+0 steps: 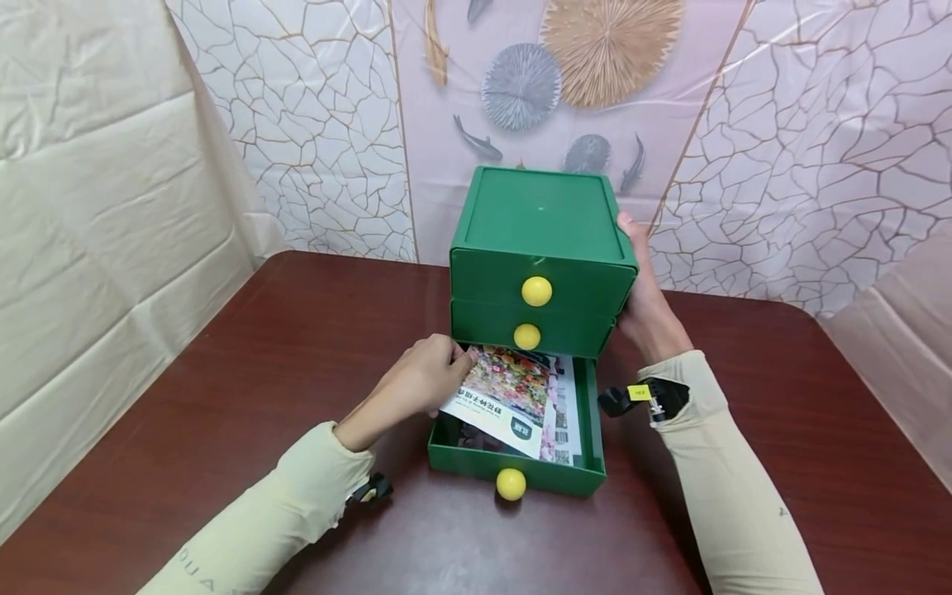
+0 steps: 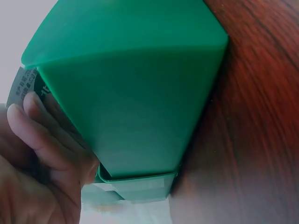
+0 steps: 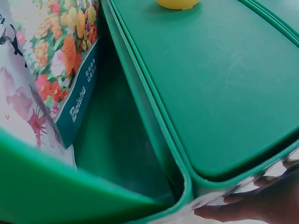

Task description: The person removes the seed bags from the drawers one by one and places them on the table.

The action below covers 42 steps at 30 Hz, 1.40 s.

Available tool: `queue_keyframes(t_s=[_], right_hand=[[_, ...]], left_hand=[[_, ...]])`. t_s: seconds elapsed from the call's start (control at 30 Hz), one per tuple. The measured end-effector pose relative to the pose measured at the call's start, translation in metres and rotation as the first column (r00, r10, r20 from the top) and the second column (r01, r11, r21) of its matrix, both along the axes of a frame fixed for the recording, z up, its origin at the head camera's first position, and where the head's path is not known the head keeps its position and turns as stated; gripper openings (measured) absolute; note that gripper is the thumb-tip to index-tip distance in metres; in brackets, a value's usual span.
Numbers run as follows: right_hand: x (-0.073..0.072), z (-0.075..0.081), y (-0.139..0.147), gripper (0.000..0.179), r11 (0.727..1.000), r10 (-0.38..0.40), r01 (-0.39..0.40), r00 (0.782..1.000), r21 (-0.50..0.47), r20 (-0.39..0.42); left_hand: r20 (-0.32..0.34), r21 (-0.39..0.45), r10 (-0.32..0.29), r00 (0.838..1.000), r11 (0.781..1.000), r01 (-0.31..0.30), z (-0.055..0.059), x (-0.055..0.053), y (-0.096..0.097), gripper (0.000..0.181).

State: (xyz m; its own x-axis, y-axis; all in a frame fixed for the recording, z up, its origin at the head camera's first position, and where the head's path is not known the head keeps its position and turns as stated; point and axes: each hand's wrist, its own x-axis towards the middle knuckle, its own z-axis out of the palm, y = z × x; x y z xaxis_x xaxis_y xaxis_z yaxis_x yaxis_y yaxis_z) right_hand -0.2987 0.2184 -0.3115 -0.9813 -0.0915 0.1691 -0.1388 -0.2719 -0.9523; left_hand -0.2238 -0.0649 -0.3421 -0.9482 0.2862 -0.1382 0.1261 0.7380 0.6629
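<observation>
A green drawer cabinet (image 1: 543,215) with round yellow knobs stands on the table, its bottom drawer (image 1: 476,459) pulled out. Inside the drawer lie several paper packets. The top one, a flower seed packet (image 1: 513,388) with a colourful blossom picture, is tilted, and my left hand (image 1: 427,372) pinches its left edge. Those fingers (image 2: 46,140) curl over the drawer's side wall in the left wrist view. My right hand (image 1: 649,302) rests against the cabinet's right side, fingers (image 3: 261,200) extended along it. Its palm is hidden.
A pink-patterned packet (image 3: 28,107) and a white sheet with printed codes (image 1: 568,413) lie beneath the seed packet. Dark reddish table (image 1: 335,330) surrounds the cabinet. Patterned cloth (image 1: 320,124) hangs behind, pale cloth (image 1: 97,165) at the left.
</observation>
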Motion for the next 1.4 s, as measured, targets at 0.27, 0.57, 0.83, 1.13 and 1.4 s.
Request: queue_keyframes(t_s=[0.27, 0.57, 0.83, 1.13, 1.4], right_hand=[[0.001, -0.002, -0.001, 0.051, 1.000, 0.003, -0.003, 1.000, 0.008, 0.015], [0.003, -0.008, -0.003, 0.053, 0.999, -0.010, 0.009, 0.999, 0.035, 0.031], [0.004, -0.008, -0.003, 0.051, 0.999, -0.005, 0.004, 1.000, 0.038, 0.031], [0.003, -0.004, -0.003, 0.052, 0.998, -0.025, 0.023, 0.999, 0.055, 0.032], [0.000, 0.002, -0.001, 0.050, 0.999, -0.035, 0.034, 0.998, 0.039, 0.042]], left_hand=[[0.063, 0.034, -0.013, 0.998, 0.999, 0.011, -0.004, -0.001, -0.007, 0.052], [0.051, 0.071, 0.017, 0.999, 0.997, -0.020, -0.013, 0.009, -0.019, 0.043], [-0.030, 0.104, 0.039, 0.999, 0.994, -0.036, -0.023, 0.015, -0.027, 0.038], [-0.099, 0.107, 0.067, 0.993, 0.993, -0.056, -0.027, 0.020, -0.028, 0.036], [-0.061, 0.228, 0.052, 0.997, 0.973, -0.037, -0.026, 0.027, -0.026, 0.037]])
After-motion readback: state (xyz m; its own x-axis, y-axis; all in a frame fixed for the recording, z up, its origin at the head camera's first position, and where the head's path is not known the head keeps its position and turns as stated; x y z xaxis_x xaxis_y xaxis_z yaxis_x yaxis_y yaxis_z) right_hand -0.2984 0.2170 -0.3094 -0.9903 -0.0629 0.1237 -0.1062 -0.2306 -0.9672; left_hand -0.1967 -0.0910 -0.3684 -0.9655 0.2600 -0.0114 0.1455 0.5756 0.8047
